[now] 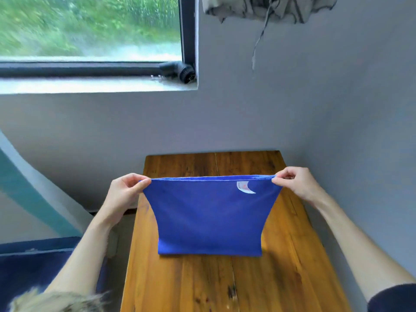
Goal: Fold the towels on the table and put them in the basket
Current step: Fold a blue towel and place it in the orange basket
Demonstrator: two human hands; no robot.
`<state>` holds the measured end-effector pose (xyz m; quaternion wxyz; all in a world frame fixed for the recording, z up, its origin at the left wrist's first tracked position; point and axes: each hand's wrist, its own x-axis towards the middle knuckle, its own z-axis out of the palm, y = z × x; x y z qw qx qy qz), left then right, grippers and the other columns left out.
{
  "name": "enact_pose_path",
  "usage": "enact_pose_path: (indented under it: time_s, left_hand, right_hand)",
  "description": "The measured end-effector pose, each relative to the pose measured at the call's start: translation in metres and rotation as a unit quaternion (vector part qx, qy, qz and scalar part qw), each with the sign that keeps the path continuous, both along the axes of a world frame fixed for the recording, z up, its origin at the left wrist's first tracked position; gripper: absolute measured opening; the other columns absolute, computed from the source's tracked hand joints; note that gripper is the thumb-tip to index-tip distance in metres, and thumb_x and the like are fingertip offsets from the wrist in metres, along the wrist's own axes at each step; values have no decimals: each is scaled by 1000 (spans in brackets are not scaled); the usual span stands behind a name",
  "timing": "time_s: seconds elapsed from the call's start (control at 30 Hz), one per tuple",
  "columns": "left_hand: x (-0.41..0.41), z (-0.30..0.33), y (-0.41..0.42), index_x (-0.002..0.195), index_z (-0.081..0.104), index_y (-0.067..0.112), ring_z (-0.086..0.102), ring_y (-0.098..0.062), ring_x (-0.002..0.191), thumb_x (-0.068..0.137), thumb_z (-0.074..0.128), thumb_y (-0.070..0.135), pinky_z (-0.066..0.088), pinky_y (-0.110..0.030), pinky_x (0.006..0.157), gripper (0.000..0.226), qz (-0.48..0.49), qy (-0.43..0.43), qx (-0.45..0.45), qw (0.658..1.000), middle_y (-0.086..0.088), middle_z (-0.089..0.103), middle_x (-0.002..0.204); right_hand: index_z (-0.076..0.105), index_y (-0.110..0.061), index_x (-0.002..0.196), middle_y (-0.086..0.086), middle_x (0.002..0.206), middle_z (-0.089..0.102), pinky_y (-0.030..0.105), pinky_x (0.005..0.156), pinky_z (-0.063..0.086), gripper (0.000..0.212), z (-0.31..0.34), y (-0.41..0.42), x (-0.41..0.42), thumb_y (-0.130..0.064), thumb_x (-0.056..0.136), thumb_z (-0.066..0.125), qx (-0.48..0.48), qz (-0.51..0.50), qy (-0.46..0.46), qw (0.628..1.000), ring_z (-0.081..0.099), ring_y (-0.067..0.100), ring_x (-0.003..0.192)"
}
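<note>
The blue cloth towel [209, 217] looks soft and matt, with a fine nap and a small glossy white label [245, 187] near its top edge. The brown wooden plank tabletop [290, 262] shows grain, dark knots and a slight sheen.

Grey wall [315, 109], window [90, 25] (greenery, seemingly blurred).

The towel [209, 217] hides the middle of the table [290, 255] from us, and the frame's lower edge cuts the table's near end. We cannot read the towel's small white label [245, 187]. The cloth [265, 7] on the wall is cropped at the top, and the greenery through the window [90, 25] is blurred.
</note>
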<state>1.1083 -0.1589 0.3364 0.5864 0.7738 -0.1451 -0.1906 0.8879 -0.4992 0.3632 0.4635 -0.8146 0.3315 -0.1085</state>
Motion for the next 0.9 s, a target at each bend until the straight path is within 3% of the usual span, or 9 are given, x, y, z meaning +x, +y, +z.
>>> enact_pose_path:
  time_s: [0.13, 0.27, 0.4, 0.53, 0.63, 0.7, 0.73, 0.83, 0.9]
  left_hand:
    - [7, 43, 8, 84, 69, 9, 61, -1, 68, 88, 62, 14, 48, -13, 67, 9, 1, -48, -20, 999, 8, 71, 72]
    - [9, 73, 11, 87, 68, 7, 62, -12, 75, 88, 62, 13, 48, -23, 75, 9, 22, -82, -47, 995, -1, 70, 80]
    - [11, 97, 11, 90, 68, 7, 61, -18, 80, 88, 62, 14, 49, -27, 80, 9, 47, -103, -70, 991, -9, 69, 87]
    - [10, 108, 8, 89, 68, 7, 61, -20, 82, 88, 62, 14, 49, -33, 86, 9, 53, -99, -81, 990, -11, 69, 88]
    - [8, 112, 5, 88, 68, 8, 62, -20, 83, 87, 63, 15, 49, -33, 87, 9, 54, -101, -86, 990, -11, 69, 89]
    - [7, 114, 2, 88, 68, 8, 62, -21, 84, 87, 63, 16, 48, -34, 88, 9, 55, -101, -90, 989, -12, 70, 90]
    - [6, 114, 1, 89, 69, 8, 62, -21, 84, 87, 63, 16, 48, -34, 88, 10, 55, -101, -89, 989, -12, 70, 91]
    - [4, 113, -2, 87, 69, 9, 63, -19, 84, 87, 64, 17, 48, -31, 86, 9, 54, -105, -86, 989, -9, 71, 88]
    - [4, 113, -2, 85, 70, 10, 63, -16, 81, 86, 65, 17, 48, -28, 83, 8, 53, -104, -84, 990, -3, 72, 82]
  right_hand:
    - [62, -13, 69, 3, 78, 65, 22, 70, 47, 16, 39, 7, 5, -5, 81, 69, 4, 14, -56, 998, 58, 12, 73]
    - [60, -14, 64, 2, 78, 60, 11, 66, 46, 24, 68, 12, 10, 3, 78, 70, -19, 56, -88, 994, 57, -1, 60]
    - [61, -14, 60, -2, 79, 56, 10, 65, 44, 26, 85, 14, 8, 5, 77, 69, -24, 94, -107, 990, 55, -1, 59]
    - [64, -14, 61, -2, 82, 59, 14, 74, 46, 23, 95, 10, 3, 1, 78, 69, 73, 62, -176, 980, 60, 4, 71]
    - [68, -15, 59, 3, 79, 64, 19, 68, 52, 15, 103, 13, 0, -22, 61, 82, 199, 61, -246, 946, 63, 10, 70]
    - [67, -12, 64, 5, 76, 68, 21, 63, 54, 37, 108, 12, 0, -37, 45, 88, 240, 61, -277, 928, 66, 13, 70]
    - [67, -12, 64, 5, 75, 69, 21, 62, 54, 38, 109, 12, 0, -37, 44, 88, 233, 50, -280, 930, 66, 13, 70]
    - [66, -11, 68, 0, 68, 70, 19, 61, 53, 12, 112, 7, 1, -16, 71, 76, 170, 22, -247, 954, 66, 11, 68]
    - [64, -7, 72, 0, 68, 71, 21, 65, 53, 10, 110, 1, 1, -5, 82, 67, 112, 18, -210, 971, 66, 11, 68]
